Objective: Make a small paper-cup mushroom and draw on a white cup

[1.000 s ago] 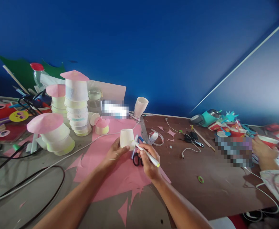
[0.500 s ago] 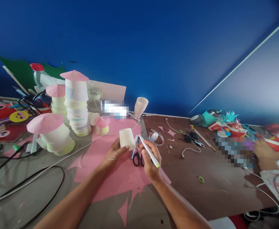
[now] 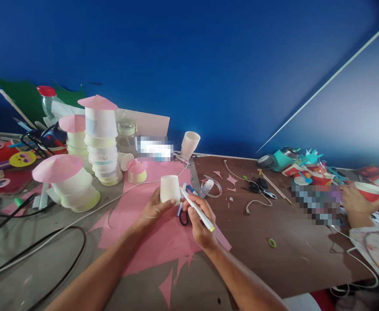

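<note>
We grip an upturned paper cup [image 3: 170, 188] in our left hand [image 3: 152, 210], fingers closed round its side, above the pink paper sheet [image 3: 150, 235]; our right hand [image 3: 199, 220] pinches a white marker [image 3: 197, 209], its tip touching the cup's right side; black scissors [image 3: 184, 216] lie just beneath; a co-worker's hand [image 3: 354, 198] holds a red cup [image 3: 369, 190] at far right.

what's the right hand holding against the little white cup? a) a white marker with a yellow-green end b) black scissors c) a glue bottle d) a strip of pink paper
a: the right hand grips a white marker with a yellow-green end, its tip at the upturned white cup held by the left hand; the black scissors lie on the pink paper beneath.
</note>
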`<state>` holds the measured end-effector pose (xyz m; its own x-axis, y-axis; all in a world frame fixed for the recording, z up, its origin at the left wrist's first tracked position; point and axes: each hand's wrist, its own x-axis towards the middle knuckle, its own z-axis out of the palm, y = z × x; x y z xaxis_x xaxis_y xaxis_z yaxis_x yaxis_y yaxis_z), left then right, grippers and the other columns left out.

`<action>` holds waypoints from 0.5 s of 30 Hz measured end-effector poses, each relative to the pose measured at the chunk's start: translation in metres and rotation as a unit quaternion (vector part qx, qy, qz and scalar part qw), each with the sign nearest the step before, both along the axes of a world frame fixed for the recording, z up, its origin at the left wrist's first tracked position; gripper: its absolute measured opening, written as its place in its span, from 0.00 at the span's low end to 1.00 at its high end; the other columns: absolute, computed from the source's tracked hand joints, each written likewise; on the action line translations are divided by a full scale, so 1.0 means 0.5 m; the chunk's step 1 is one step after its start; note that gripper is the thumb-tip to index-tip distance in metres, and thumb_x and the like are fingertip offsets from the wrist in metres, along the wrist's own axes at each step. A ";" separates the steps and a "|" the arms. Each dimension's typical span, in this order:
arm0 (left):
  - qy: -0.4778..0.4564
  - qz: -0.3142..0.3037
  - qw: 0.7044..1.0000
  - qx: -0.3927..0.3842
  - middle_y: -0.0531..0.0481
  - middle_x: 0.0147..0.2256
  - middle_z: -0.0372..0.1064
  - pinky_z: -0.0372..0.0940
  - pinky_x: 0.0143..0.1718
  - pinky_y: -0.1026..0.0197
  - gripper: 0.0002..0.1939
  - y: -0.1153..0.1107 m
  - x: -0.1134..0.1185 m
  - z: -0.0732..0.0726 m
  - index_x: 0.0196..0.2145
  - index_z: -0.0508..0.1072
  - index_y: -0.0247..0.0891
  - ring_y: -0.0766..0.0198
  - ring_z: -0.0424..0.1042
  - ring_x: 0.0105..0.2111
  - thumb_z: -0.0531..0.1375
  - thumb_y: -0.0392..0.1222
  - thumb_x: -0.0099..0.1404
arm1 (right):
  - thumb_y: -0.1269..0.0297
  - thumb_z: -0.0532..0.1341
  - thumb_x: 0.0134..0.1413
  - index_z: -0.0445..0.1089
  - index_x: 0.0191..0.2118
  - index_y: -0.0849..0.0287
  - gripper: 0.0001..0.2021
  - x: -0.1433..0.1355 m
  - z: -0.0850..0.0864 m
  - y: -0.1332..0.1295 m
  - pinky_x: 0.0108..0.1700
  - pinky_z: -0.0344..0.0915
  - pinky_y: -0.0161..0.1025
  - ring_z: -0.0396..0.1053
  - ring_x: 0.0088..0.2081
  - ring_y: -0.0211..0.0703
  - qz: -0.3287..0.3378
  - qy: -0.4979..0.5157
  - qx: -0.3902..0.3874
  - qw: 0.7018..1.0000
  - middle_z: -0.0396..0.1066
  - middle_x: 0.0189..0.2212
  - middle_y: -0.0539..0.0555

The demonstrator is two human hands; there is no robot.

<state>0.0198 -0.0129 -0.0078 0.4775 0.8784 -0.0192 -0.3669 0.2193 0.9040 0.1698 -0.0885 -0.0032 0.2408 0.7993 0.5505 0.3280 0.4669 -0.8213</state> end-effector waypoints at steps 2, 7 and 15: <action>-0.016 0.013 1.000 -0.018 0.42 0.47 0.77 0.67 0.50 0.52 0.28 0.000 0.002 -0.005 0.54 0.74 0.39 0.49 0.74 0.47 0.71 0.47 0.58 | 0.58 0.57 0.69 0.71 0.51 0.55 0.12 0.001 -0.001 0.000 0.38 0.75 0.42 0.75 0.35 0.44 0.001 -0.003 0.001 1.000 0.76 0.36 0.55; -0.032 0.022 0.999 -0.031 0.43 0.49 0.77 0.65 0.53 0.51 0.27 -0.001 0.004 -0.008 0.55 0.74 0.40 0.50 0.74 0.48 0.70 0.47 0.60 | 0.59 0.57 0.69 0.71 0.51 0.54 0.11 0.001 0.003 0.000 0.34 0.74 0.41 0.76 0.34 0.45 0.004 -0.027 -0.003 1.000 0.76 0.37 0.55; -0.001 0.006 1.000 -0.009 0.44 0.47 0.77 0.65 0.51 0.53 0.29 0.001 -0.002 -0.006 0.56 0.73 0.39 0.52 0.74 0.46 0.71 0.46 0.59 | 0.65 0.57 0.68 0.71 0.53 0.52 0.11 0.003 0.017 0.000 0.36 0.74 0.39 0.77 0.37 0.45 0.019 -0.060 0.036 0.997 0.76 0.38 0.55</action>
<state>0.0187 -0.0121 -0.0107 0.4678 0.8831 -0.0352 -0.3705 0.2320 0.8994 0.1714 -0.0884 0.0051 0.1405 0.7642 0.6295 0.4031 0.5366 -0.7414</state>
